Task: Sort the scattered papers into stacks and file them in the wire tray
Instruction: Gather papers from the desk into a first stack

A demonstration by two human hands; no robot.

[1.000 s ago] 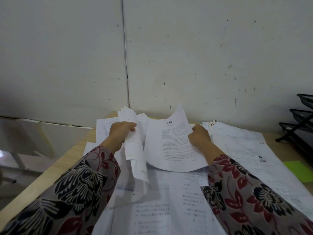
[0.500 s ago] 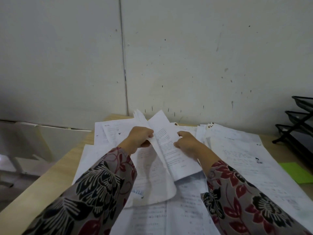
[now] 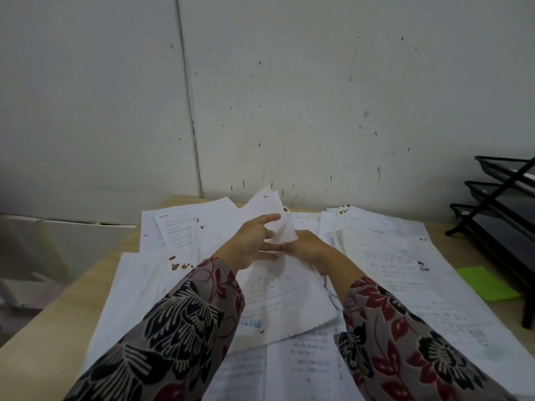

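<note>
1. Near edge, 6 o'clock: two floral-print sleeves (image 3: 179,328) reach in over loose printed sheets (image 3: 307,360) that cover the wooden desk (image 3: 52,328).
2. Centre: a sheaf of papers (image 3: 278,296) lies tilted on top of the loose sheets, its far end raised between the hands.
3. Left hand (image 3: 249,244): fingers spread and extended, flat against the left side of the sheaf's raised end; not clenched.
4. Right hand (image 3: 307,247): closed on the sheaf's right side, thumb area hidden by paper; exact grip can't be told beyond that it holds the sheaf.
5. 10 o'clock: more sheets, some with brown stains (image 3: 179,264).
6. 2 o'clock: another spread of sheets (image 3: 405,256).
7. 3 o'clock: green sticky note (image 3: 486,285) on the desk, beside the black wire tray (image 3: 498,215), well apart from the hands.
8. Far: speckled white wall (image 3: 318,96).
</note>
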